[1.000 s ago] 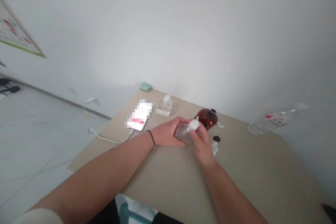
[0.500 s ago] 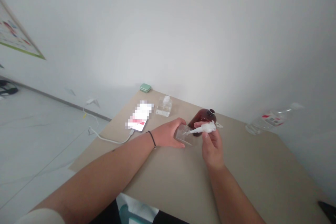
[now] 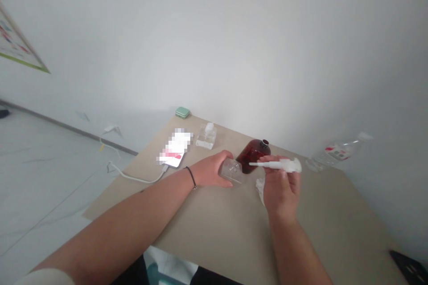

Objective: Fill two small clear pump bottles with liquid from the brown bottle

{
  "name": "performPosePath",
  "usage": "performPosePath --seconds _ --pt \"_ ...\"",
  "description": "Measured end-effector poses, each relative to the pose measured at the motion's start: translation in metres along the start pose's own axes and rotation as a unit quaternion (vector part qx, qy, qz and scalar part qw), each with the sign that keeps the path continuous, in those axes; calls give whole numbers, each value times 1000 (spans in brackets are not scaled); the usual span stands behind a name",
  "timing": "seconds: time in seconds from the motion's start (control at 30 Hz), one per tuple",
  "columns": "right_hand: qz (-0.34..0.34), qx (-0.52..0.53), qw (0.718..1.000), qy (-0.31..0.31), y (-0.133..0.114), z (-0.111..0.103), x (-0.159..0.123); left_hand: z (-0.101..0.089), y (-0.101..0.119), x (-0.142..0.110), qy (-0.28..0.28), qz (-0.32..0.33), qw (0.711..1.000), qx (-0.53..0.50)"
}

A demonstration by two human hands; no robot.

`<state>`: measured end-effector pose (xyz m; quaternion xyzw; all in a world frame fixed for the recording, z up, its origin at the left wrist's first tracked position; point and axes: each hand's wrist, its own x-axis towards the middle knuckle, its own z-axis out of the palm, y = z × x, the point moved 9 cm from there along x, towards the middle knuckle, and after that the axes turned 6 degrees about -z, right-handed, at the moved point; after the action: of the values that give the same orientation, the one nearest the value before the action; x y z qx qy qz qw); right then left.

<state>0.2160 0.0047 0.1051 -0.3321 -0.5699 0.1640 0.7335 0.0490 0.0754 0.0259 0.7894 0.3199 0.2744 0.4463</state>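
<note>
Two bare hands at work over a beige table (image 3: 217,225), both closed on something.

Left hand (image 3: 210,170), black cord bracelet (image 3: 191,177) at the wrist: curled around a clear bottle (image 3: 231,171), gripping it from the left, bottle tilted on its side just above the table.

Right hand (image 3: 281,191), a little right of the left hand: fingers closed on a white pump (image 3: 290,165), long thin tube (image 3: 259,164) pointing left, its tip just beside the clear bottle's top end, not inside it.

Around the hands: dark red bottle (image 3: 253,156) just behind the clear bottle, uncapped neck toward the far right; crumpled white tissue (image 3: 260,188) beside the right hand, partly hidden by it.

Far side of the table: a clear square bottle with a white pump top (image 3: 205,137); phone (image 3: 172,150), screen blurred, white cable (image 3: 133,179) running from it toward the near left; small green case (image 3: 182,112) at the far edge.

Right end: plastic water bottle (image 3: 337,153), red label, lying on its side. Black object (image 3: 409,267) in the near right corner — too cut off to name.
</note>
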Motion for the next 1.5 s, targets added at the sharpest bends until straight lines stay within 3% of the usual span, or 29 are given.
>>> performPosePath --seconds 0.07,0.17,0.27,0.33,0.47,0.57,0.8,1.13,1.5 --pt "-36 -34 999 11 -17 -12 13 -1 -2 1 1 -5 1000 -5" --pt "-75 -105 991 38 -28 -46 30 -1 -2 1 1 -12 1000 -9" --pt "-47 -217 975 11 -13 -81 41 -1 -2 2 0 -21 1000 -12" --pt "-61 -326 943 -41 -2 -94 44 -1 -3 2 -3 -28 1000 -13" --pt "-155 -472 854 -157 22 -88 41 0 -6 2 -4 -25 1000 -8" --pt "-168 -533 796 -233 51 -78 36 0 -7 2 -4 -27 1000 -16" --pt "-148 -617 712 -302 99 -75 32 -1 -6 1 -5 -43 998 -36" --pt "-105 -628 672 -377 134 -71 29 -2 -4 2 -6 -43 998 -37" --pt "-82 -615 677 -395 146 -75 24 -2 -6 3 -4 -40 999 -34"
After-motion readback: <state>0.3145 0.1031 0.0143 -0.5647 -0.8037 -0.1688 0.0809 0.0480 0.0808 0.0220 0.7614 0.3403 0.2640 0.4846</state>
